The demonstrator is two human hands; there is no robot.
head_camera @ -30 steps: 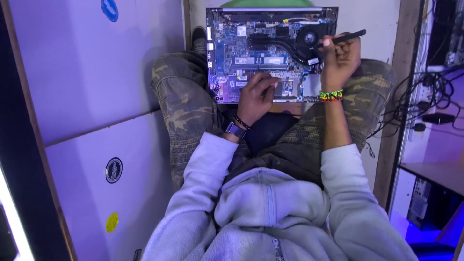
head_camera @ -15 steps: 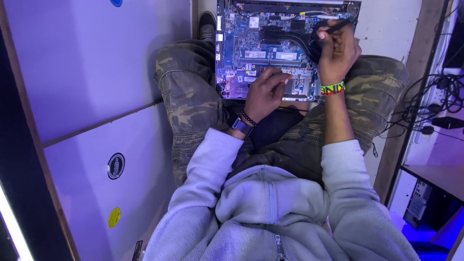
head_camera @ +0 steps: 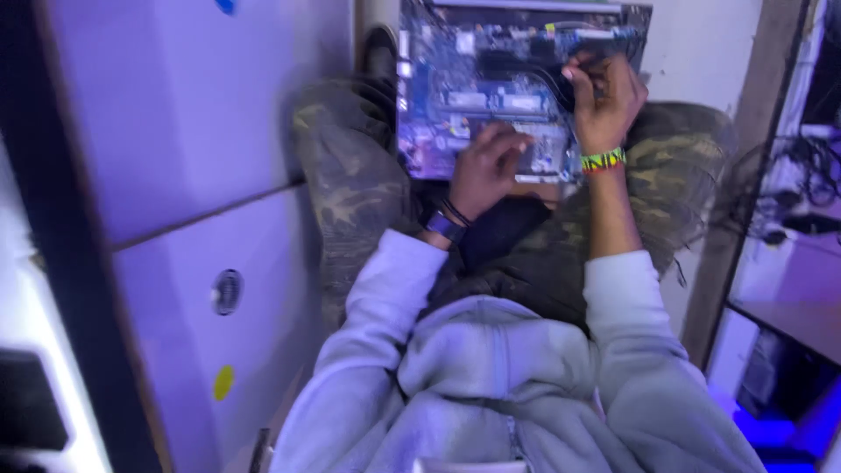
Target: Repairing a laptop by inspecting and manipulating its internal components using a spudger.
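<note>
Across my lap, far from my chest and propped on my camouflage trousers (head_camera: 350, 184), lies the opened laptop (head_camera: 517, 79) with its blue circuit board bare to the light. My left hand (head_camera: 486, 171) rests flat on the near edge of the board, fingers spread and loosely curled, pressing down rather than gripping anything. My right hand (head_camera: 604, 101), the one with the bright beaded wristband (head_camera: 603, 160), is closed around a thin dark tool (head_camera: 604, 39) whose tip sits at the far right of the board, close to the dark fan area; blur keeps me from telling exactly what the tip touches. A pale cabinet panel (head_camera: 193, 140) stands close on the left, and a tangle of cables (head_camera: 802, 175) hangs on the right. As I judge it, the risk lies in the perch: the machine balances on my knees, not on a firm surface, so a shift of either leg could tip it or make the tool skid across the board and scratch or nick a part. Pressing too hard with my left palm could flex the board, and any loosened small part could drop into the folds of my trousers and vanish.
</note>
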